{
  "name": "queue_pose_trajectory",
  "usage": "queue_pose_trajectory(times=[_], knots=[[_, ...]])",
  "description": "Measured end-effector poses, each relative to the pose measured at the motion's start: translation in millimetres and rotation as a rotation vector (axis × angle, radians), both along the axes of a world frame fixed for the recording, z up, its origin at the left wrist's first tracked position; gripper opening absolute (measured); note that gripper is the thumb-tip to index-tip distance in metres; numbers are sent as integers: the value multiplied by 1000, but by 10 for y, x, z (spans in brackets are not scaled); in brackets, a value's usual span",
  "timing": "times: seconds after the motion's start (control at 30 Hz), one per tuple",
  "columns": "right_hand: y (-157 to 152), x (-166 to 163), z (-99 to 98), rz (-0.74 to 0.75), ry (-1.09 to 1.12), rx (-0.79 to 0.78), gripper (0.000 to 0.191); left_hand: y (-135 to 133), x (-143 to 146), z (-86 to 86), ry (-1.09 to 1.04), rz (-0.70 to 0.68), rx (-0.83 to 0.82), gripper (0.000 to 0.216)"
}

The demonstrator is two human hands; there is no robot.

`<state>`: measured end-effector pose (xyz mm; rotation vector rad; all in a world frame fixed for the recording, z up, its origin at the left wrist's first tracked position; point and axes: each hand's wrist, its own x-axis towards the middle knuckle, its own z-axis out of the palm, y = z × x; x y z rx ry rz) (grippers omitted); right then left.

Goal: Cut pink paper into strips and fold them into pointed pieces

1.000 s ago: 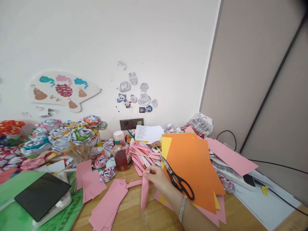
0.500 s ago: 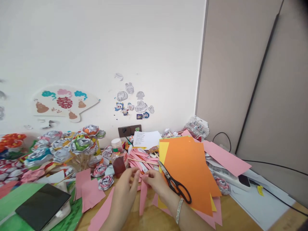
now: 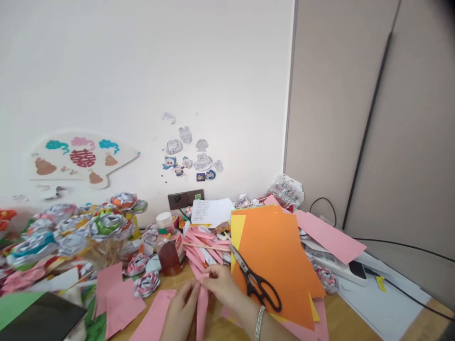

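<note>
My left hand (image 3: 182,305) and my right hand (image 3: 221,285) meet over the table, fingertips pinched close together at the top of a pink paper strip (image 3: 202,315). The strip hangs down between them. Both hands are closed; a silvery bracelet sits on my right wrist. Just beyond my fingers lies a heap of pink paper strips (image 3: 201,237) with thin wooden sticks across it. Black-handled scissors (image 3: 258,283) rest on orange paper (image 3: 273,246), right of my right hand. Pink paper sheets (image 3: 122,303) lie to the left of my left hand.
A bottle of red-brown liquid (image 3: 169,248) stands behind my left hand. Several paper flowers (image 3: 110,225) crowd the left side. A dark flat device (image 3: 42,317) lies at front left. A power strip (image 3: 337,267) and cables are at the right.
My hands have come together, the left fingers now closing at the strip's top beside the right ones. The camera view has shifted slightly, so the scene sits lower and further left.
</note>
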<state>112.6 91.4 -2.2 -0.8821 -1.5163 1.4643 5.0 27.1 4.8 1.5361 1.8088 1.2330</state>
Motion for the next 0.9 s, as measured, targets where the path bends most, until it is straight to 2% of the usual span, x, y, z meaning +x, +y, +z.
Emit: queue_pose_trajectory(times=[0.3, 0.67, 0.8, 0.9], knots=[[-13, 34, 64, 1, -4, -104, 4, -6, 36, 59, -1, 49, -27, 24], [35, 56, -34, 44, -36, -125, 8, 58, 33, 1, -164, -39, -56, 22], [15, 109, 20, 99, -28, -198, 12, 47, 50, 29, -241, -38, -93, 25], [-17, 151, 86, 107, -33, -198, 12, 16, 74, 94, -197, -24, -123, 24]])
